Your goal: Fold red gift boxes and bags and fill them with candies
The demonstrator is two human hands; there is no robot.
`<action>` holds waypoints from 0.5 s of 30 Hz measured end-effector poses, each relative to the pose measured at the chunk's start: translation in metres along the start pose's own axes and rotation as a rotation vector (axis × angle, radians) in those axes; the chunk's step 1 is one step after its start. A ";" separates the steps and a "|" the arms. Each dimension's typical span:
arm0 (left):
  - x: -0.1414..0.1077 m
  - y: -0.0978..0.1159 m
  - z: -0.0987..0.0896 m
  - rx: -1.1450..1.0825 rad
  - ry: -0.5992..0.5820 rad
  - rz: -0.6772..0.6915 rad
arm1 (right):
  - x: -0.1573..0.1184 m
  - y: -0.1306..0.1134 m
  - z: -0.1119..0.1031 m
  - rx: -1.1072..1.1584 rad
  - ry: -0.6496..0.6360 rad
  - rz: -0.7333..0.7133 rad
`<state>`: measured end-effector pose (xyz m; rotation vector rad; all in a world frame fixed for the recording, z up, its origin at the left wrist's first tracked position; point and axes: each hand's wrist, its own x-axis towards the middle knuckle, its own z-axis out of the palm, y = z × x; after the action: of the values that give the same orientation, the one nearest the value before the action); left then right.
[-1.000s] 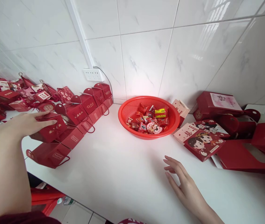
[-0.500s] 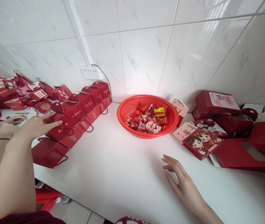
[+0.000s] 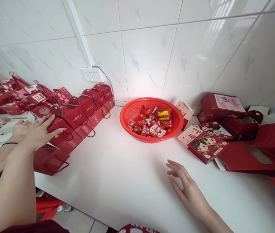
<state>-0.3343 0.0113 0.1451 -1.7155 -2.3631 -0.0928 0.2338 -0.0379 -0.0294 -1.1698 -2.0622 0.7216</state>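
Resting splayed on a gold-lettered red box, left hand; right hand relaxed, free.

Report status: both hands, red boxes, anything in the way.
Left hand at the row of red boxes. Right hand empty, over white table. Possible obstruction: co-worker's hand close beside the left.
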 end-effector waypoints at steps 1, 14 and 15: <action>-0.001 0.001 -0.001 0.044 0.005 -0.003 | 0.000 0.000 0.000 -0.002 0.001 -0.003; 0.036 -0.013 -0.018 -0.029 -0.008 -0.129 | 0.001 0.000 0.002 0.012 -0.013 0.004; 0.043 -0.015 -0.015 -0.079 0.038 -0.116 | 0.001 0.000 0.002 0.016 -0.016 0.007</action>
<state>-0.3593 0.0442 0.1700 -1.5939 -2.4608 -0.2392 0.2322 -0.0375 -0.0302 -1.1666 -2.0628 0.7521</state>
